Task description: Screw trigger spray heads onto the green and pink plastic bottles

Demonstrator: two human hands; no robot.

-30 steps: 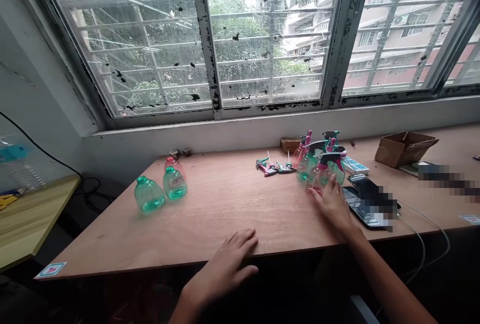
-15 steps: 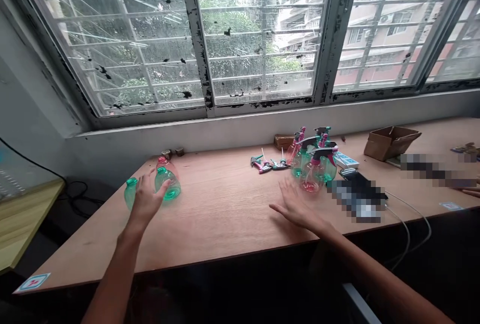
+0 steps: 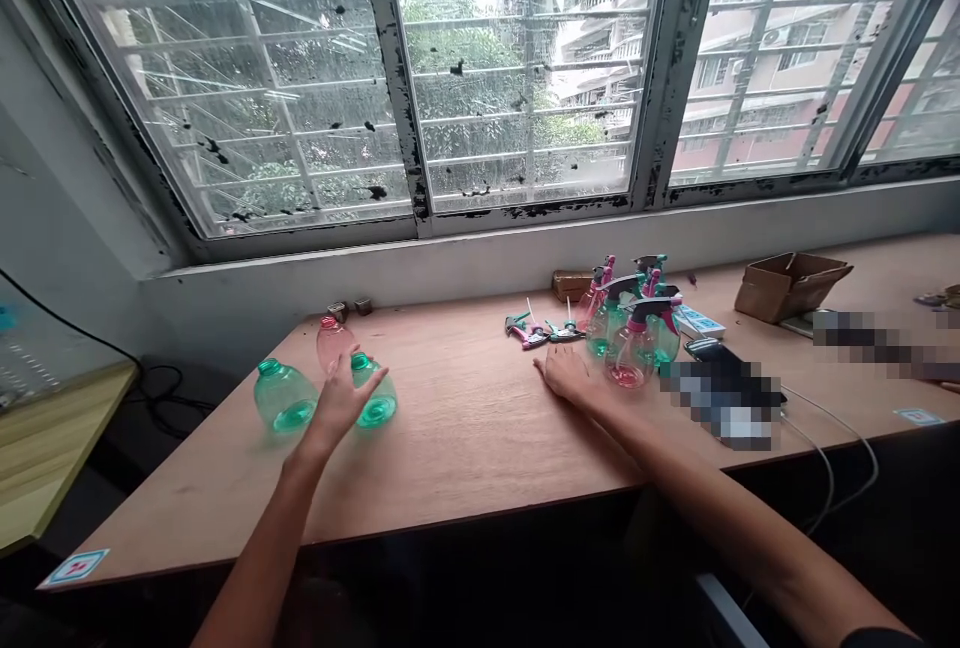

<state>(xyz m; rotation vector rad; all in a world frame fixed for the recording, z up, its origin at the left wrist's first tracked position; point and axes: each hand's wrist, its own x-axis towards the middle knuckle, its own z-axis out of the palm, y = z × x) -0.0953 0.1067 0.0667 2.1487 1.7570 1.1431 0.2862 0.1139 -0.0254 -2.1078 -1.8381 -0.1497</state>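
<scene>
My left hand (image 3: 339, 401) wraps its fingers round a green capless bottle (image 3: 376, 398) at the left of the wooden table (image 3: 465, 438). Another green bottle (image 3: 282, 397) stands just left of it, and a pink bottle (image 3: 331, 341) stands behind. My right hand (image 3: 564, 375) lies on the table with fingers spread, just below several loose spray heads (image 3: 541, 331). To its right stands a cluster of assembled spray bottles (image 3: 634, 323), green and pink with trigger tops.
An open cardboard box (image 3: 787, 285) sits at the far right, a small brown box (image 3: 571, 284) behind the spray bottles. A phone and white cable (image 3: 825, 448) lie near the table's front right. A yellow table (image 3: 45, 438) stands at the left. Windows run behind.
My left hand went from the table's front edge to the bottles at left and closed on a green one, sliding it right. My right hand left the assembled bottles and moved toward the spray heads.
</scene>
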